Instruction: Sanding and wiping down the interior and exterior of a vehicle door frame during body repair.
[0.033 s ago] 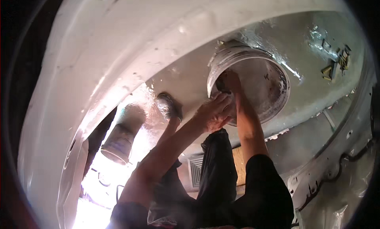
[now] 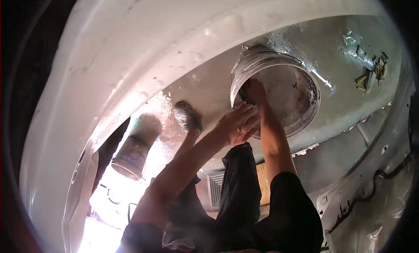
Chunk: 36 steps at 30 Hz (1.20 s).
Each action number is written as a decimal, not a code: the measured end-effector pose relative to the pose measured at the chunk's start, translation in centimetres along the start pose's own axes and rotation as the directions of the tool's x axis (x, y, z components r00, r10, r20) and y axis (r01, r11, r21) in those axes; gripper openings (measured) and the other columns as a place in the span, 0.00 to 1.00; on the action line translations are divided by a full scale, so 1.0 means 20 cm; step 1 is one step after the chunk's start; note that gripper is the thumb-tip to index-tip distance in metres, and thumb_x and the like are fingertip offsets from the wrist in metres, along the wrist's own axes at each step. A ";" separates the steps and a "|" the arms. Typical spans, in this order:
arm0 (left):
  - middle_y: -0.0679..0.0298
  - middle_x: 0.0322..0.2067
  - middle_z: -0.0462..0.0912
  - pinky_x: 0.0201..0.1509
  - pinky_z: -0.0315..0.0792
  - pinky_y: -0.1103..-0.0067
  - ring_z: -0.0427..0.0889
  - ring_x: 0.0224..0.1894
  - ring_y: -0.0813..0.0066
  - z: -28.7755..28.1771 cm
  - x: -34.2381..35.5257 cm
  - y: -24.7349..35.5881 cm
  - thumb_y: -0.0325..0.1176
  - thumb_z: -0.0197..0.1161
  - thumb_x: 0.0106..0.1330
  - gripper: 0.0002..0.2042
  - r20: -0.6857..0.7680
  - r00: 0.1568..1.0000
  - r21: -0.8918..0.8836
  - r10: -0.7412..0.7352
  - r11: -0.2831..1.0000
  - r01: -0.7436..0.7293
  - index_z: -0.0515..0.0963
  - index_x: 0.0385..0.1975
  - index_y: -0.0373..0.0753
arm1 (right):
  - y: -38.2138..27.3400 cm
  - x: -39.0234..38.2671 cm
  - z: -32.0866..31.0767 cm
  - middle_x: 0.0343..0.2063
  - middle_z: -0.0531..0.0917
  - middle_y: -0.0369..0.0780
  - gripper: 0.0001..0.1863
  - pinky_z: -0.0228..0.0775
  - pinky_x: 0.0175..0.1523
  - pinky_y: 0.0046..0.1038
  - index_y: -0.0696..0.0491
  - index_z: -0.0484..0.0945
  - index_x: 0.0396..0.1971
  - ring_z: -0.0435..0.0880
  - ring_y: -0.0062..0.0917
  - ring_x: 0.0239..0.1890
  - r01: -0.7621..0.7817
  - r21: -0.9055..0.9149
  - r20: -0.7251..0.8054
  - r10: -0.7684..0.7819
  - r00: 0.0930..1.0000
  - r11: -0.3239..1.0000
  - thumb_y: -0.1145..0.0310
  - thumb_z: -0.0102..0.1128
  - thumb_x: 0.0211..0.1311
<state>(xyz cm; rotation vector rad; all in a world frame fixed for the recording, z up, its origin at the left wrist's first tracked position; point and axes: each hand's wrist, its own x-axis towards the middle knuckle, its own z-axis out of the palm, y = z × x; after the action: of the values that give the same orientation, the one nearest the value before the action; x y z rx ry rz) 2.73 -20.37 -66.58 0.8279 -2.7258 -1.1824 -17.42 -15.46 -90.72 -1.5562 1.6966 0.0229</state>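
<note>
At the rim of the likely stiff, slippery bucket (image 2: 293,95), its best hold, the left hand (image 2: 241,123) curls its grip; the right hand (image 2: 256,92) reaches inside, grip unclear.

Likely a workshop: a large curved pale panel (image 2: 131,47) with holes, a stained bucket (image 2: 290,95), and small loose scraps (image 2: 379,71) on a dull surface (image 2: 336,106) (wet-looking in patches).

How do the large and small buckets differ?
The large bucket looks wider than the small bucket. The right hand reaches inside the large bucket; no hand touches the small bucket. The large bucket shows its interior; the small bucket mostly its outer side. Both have round rims.
</note>
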 end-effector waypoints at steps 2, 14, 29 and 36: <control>0.55 0.61 0.78 0.70 0.69 0.60 0.76 0.63 0.58 -0.11 -0.03 -0.01 0.41 0.67 0.67 0.18 0.033 0.989 -0.444 -0.146 0.884 0.145 0.83 0.53 0.40 | -0.16 -0.08 0.04 0.51 0.82 0.55 0.17 0.74 0.56 0.50 0.55 0.82 0.47 0.82 0.54 0.47 -0.070 0.037 0.050 0.068 0.996 0.997 0.59 0.60 0.65; 0.52 0.65 0.74 0.69 0.68 0.67 0.73 0.67 0.61 -0.25 -0.13 0.26 0.53 0.62 0.72 0.33 0.144 0.748 -0.926 -0.648 0.178 0.333 0.69 0.69 0.36 | -1.37 -1.34 -1.41 0.32 0.79 0.35 0.11 0.70 0.39 0.27 0.57 0.80 0.44 0.77 0.20 0.35 -0.134 0.839 -0.109 0.404 0.908 0.528 0.69 0.63 0.65; 0.63 0.36 0.85 0.43 0.79 0.74 0.82 0.41 0.76 -1.67 0.42 0.86 0.33 0.69 0.69 0.12 -0.204 0.848 -0.846 -0.488 0.524 0.098 0.82 0.48 0.37 | -1.47 -1.63 -1.74 0.56 0.82 0.34 0.25 0.78 0.39 0.18 0.52 0.72 0.67 0.83 0.19 0.51 0.315 0.915 -0.121 0.573 0.810 -0.253 0.68 0.63 0.72; 0.54 0.51 0.82 0.57 0.80 0.66 0.81 0.54 0.58 -1.89 1.27 0.59 0.29 0.66 0.65 0.15 -0.647 0.733 0.390 0.210 0.917 0.082 0.82 0.51 0.43 | -1.34 -1.61 -1.78 0.45 0.80 0.23 0.24 0.61 0.27 0.10 0.47 0.74 0.65 0.72 0.02 0.35 0.145 0.988 -0.076 0.667 0.741 -0.048 0.65 0.66 0.71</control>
<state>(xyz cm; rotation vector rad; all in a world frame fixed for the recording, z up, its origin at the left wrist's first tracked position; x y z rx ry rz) -14.62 -51.38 -35.64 0.9466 -2.3254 -0.1925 -17.16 -13.67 -35.71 0.0851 1.6447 -1.3554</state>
